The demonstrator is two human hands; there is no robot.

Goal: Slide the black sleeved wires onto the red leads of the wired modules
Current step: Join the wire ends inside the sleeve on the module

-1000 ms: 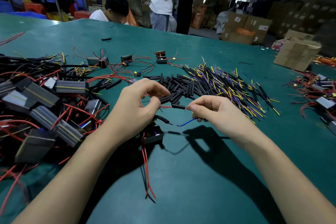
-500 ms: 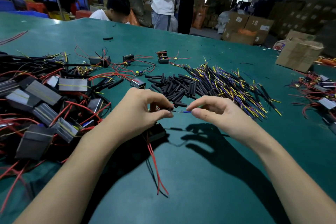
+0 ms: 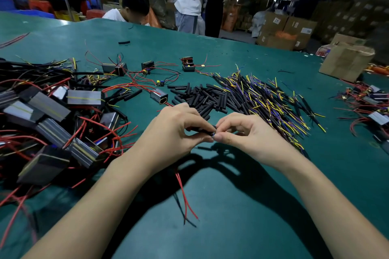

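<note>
My left hand [image 3: 170,130] and my right hand [image 3: 248,134] meet fingertip to fingertip above the green table [image 3: 231,216]. Between them both hands pinch a short black sleeved wire [image 3: 205,130] with a bit of blue showing at its right end. Red leads [image 3: 185,195] hang down from under my left hand; the module they belong to is hidden beneath that hand. A pile of loose black sleeves [image 3: 202,99] lies just beyond my hands. Sleeved wires with yellow and blue tips [image 3: 269,101] are heaped to the right of it.
A heap of grey modules with red leads [image 3: 48,115] fills the left side. More modules [image 3: 370,107] lie at the far right, behind them a cardboard box [image 3: 345,61]. Small modules [image 3: 188,65] sit farther back. People stand and sit beyond the table's far edge.
My hands have closed together; the gap with the blue wire end between them is gone, and the fingertips now touch around the black sleeve. The red leads swung slightly.
</note>
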